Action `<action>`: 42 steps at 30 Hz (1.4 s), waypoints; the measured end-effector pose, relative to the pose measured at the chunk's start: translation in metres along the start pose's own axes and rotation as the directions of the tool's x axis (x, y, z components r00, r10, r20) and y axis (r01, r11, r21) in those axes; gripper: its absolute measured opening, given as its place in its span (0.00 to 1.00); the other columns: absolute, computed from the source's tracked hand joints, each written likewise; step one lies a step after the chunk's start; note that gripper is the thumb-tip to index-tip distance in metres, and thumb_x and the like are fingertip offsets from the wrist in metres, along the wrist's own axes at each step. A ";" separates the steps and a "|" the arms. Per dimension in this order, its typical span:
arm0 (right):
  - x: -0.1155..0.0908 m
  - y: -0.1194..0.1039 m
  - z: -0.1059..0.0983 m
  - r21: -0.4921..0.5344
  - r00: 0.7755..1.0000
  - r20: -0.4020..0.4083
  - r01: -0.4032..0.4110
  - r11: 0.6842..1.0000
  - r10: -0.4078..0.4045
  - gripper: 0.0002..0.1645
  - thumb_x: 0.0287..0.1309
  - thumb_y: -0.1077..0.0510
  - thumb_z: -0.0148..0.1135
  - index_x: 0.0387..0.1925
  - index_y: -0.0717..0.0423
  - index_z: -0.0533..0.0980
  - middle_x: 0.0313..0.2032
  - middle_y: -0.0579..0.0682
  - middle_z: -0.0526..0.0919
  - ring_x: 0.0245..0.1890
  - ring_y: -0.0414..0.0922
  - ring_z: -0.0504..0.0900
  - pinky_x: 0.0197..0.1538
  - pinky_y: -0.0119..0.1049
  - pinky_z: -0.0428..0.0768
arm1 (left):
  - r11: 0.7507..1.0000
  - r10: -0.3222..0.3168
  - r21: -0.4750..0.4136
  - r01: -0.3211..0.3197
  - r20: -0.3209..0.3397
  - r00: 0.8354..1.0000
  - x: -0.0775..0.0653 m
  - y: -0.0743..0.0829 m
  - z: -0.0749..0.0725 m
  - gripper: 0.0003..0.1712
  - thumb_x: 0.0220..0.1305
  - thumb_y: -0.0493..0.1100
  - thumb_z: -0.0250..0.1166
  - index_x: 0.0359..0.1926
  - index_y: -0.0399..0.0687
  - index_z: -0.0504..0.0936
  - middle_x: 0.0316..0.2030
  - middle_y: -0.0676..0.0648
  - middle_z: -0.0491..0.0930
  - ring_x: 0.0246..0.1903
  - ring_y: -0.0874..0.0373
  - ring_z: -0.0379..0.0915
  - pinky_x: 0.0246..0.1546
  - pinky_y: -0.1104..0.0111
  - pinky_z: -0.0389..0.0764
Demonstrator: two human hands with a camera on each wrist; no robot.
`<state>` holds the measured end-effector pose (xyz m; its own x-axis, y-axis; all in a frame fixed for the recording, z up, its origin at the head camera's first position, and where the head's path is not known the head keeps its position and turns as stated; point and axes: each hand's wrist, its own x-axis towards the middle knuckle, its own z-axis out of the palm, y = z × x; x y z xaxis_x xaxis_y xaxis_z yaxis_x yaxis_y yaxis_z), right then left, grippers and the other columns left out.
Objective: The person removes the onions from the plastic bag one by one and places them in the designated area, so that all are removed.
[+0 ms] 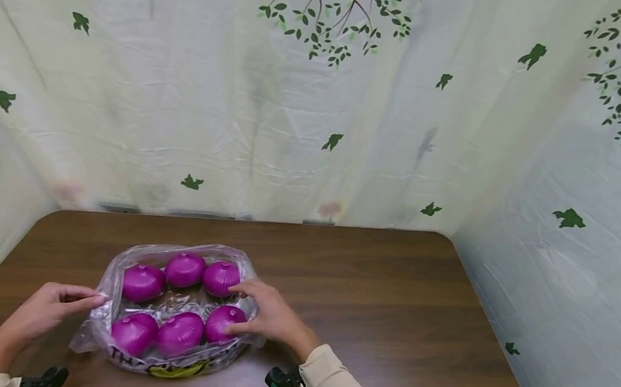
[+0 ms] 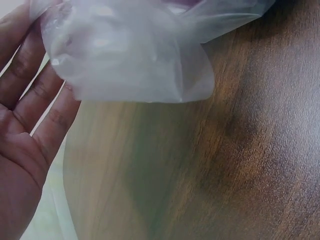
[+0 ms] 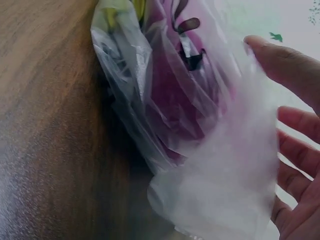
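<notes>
While left fingers [image 1: 89,302] pinch the bag [image 1: 103,322], its lettering [image 1: 123,357] is unclear.

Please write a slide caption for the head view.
Two hands at an open plastic bag of six purple onions on a table.

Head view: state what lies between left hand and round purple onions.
The clear plastic bag's wall lies between the left hand and the onions in the head view.
</notes>
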<state>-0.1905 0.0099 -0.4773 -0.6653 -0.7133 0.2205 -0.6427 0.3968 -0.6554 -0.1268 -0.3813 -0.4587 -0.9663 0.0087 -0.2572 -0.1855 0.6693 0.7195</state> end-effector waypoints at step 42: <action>0.002 -0.002 0.016 -0.276 0.988 0.141 -0.015 0.961 0.056 0.45 0.40 0.39 0.77 0.60 0.48 0.73 0.57 0.43 0.77 0.58 0.36 0.72 0.56 0.32 0.67 | 0.999 -0.001 -0.033 0.001 0.005 1.000 0.004 -0.003 0.002 0.25 0.68 0.50 0.61 0.48 0.29 0.82 0.44 0.43 0.83 0.37 0.75 0.71 0.41 0.66 0.76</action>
<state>-0.1847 -0.0017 -0.4869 -0.6397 -0.7646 0.0792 -0.7126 0.5512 -0.4340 -0.1299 -0.3820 -0.4635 -0.9652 0.0114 -0.2611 -0.1927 0.6440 0.7403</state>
